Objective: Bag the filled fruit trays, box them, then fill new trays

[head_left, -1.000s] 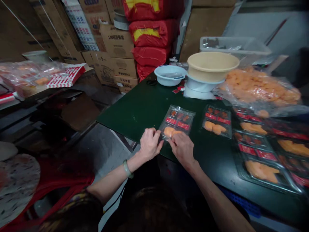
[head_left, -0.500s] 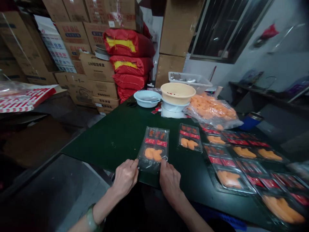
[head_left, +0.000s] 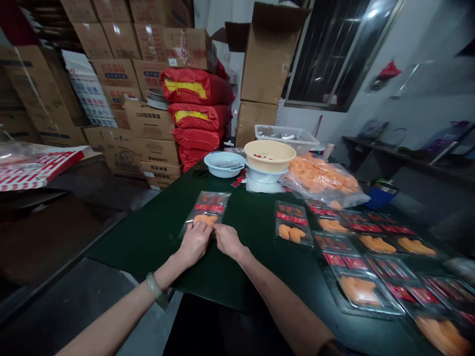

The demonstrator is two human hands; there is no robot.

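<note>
A packaged tray (head_left: 210, 207) in a clear plastic bag lies on the green table, left of its middle. Dark reddish pieces fill its far end, two red packets its centre, and an orange piece the near end. My left hand (head_left: 195, 242) is closed over the near end of the bag, fingers bent and together, hiding part of the orange piece. At the near right corner, my right hand (head_left: 229, 241) pinches the bag's edge. The two hands almost touch.
Several similar trays (head_left: 294, 222) spread over the right of the green table (head_left: 156, 227). Behind them lies a bag of orange pieces (head_left: 321, 175). A cream basin (head_left: 269, 155) and a light blue basin (head_left: 224, 164) stand at the back, before red sacks (head_left: 198, 89) and cartons.
Both hands have brought the packaged tray left and laid it on the table. My left hand has shifted from the bag's left corner onto its near end. The view has tilted up slightly.
</note>
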